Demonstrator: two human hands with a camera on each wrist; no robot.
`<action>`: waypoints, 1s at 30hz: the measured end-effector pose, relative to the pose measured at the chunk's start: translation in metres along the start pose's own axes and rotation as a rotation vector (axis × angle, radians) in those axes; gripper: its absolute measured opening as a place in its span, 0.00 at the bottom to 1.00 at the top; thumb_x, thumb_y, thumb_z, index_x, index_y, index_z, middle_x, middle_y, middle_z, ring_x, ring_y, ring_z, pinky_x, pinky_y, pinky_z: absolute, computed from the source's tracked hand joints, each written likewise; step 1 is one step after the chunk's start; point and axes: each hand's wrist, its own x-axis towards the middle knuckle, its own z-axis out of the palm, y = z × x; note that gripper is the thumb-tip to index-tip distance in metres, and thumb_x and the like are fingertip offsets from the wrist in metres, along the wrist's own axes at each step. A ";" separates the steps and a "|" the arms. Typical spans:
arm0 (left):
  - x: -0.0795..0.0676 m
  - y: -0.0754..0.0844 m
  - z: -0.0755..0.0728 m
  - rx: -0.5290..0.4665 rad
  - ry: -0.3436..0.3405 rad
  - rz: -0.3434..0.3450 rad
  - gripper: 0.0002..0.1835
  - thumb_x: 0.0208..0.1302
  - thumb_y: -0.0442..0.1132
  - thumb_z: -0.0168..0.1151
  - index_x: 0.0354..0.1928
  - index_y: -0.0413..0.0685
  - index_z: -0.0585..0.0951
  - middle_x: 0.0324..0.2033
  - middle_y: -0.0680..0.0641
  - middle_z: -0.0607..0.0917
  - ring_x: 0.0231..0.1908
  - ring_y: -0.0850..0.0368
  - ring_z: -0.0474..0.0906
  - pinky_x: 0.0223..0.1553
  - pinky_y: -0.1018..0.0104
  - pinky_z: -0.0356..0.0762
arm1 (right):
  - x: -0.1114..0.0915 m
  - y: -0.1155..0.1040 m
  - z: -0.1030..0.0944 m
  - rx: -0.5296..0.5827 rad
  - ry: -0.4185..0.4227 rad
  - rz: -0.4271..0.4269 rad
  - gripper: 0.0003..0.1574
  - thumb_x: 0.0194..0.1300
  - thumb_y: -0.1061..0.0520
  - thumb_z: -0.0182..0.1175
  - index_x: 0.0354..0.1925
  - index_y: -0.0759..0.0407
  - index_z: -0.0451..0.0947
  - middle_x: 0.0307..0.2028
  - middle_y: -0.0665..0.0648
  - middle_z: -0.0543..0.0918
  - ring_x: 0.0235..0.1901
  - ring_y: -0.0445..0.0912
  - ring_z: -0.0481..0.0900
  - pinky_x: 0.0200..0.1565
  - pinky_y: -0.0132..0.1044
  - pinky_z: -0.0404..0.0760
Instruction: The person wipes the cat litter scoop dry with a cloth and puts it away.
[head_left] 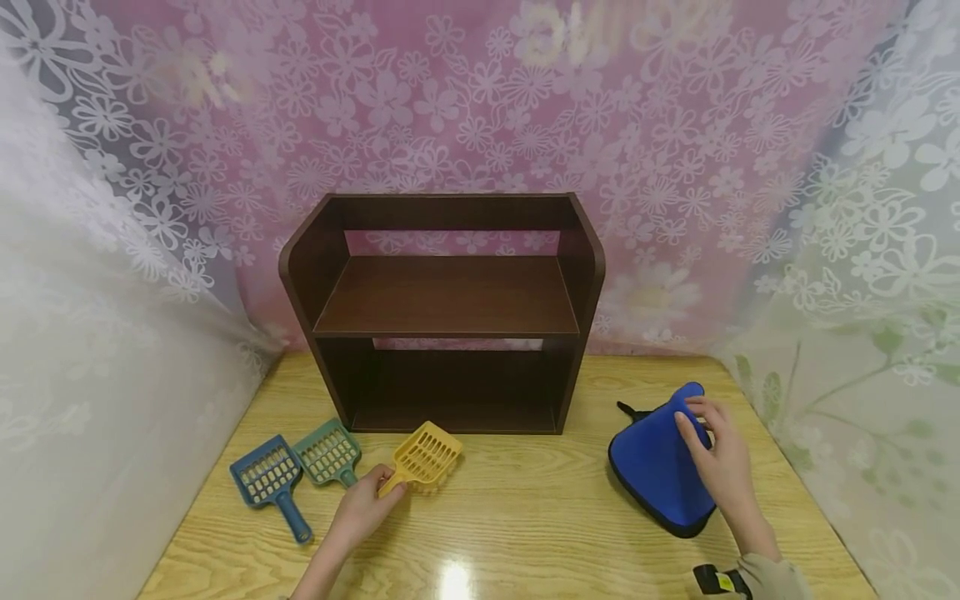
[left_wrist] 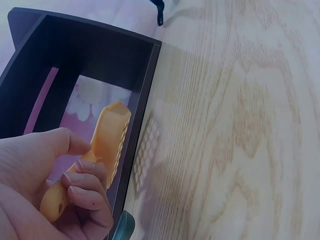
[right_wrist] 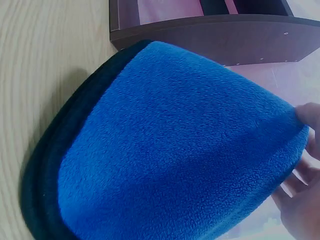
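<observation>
Left hand point(head_left: 362, 507): fingers clamped on the handle of the yellow scoop point(head_left: 427, 456). Scoop is held off the counter point(head_left: 525, 500), in front of the near edge of the brown shelf point(head_left: 450, 296), slotted head pointing far and right. Left wrist view shows its slotted shadow on the wood, apart from the scoop; thumb along one side of the handle, fingers curled round the other.

Right hand point(head_left: 716, 450): thumb and fingers pinch the raised far-right tip of the blue plush piece point(head_left: 656, 467), right side of the counter. Black border along its left and near edges, black strap point(head_left: 633, 411) sticking out at the far left. Right wrist view: thumb on the blue face, fingers behind it.

Green scoop point(head_left: 327, 454) lies left of the yellow one, handle partly hidden by the left hand. Blue scoop point(head_left: 270, 479) sits just left of the green, handle toward near right; can't tell if those two touch.

Shelf stands at the far side, two tiers, back partly open. Floral curtain point(head_left: 465, 108) behind it and along both sides. Beige sleeve point(head_left: 772, 577) and black band point(head_left: 708, 579) at the right wrist. Bright glare spot on the near counter.
</observation>
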 end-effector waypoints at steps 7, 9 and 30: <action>0.000 0.000 0.001 0.015 0.010 0.013 0.17 0.69 0.47 0.64 0.48 0.40 0.80 0.45 0.38 0.86 0.23 0.60 0.64 0.43 0.47 0.80 | 0.006 0.001 0.003 0.054 0.047 -0.060 0.09 0.71 0.64 0.61 0.48 0.68 0.80 0.66 0.63 0.76 0.71 0.32 0.61 0.62 0.16 0.57; 0.000 0.001 0.001 0.012 0.013 0.017 0.17 0.69 0.47 0.64 0.48 0.40 0.81 0.44 0.38 0.86 0.23 0.59 0.64 0.44 0.46 0.80 | 0.006 0.000 0.004 0.059 0.050 -0.048 0.11 0.71 0.64 0.61 0.50 0.67 0.80 0.64 0.64 0.78 0.72 0.35 0.61 0.65 0.18 0.57; 0.006 0.017 0.009 -0.100 0.006 0.054 0.14 0.69 0.43 0.64 0.49 0.40 0.80 0.15 0.52 0.71 0.17 0.63 0.61 0.20 0.69 0.57 | 0.006 0.000 0.021 0.076 0.105 -0.230 0.24 0.55 0.77 0.67 0.52 0.72 0.79 0.46 0.70 0.80 0.54 0.25 0.69 0.58 0.17 0.64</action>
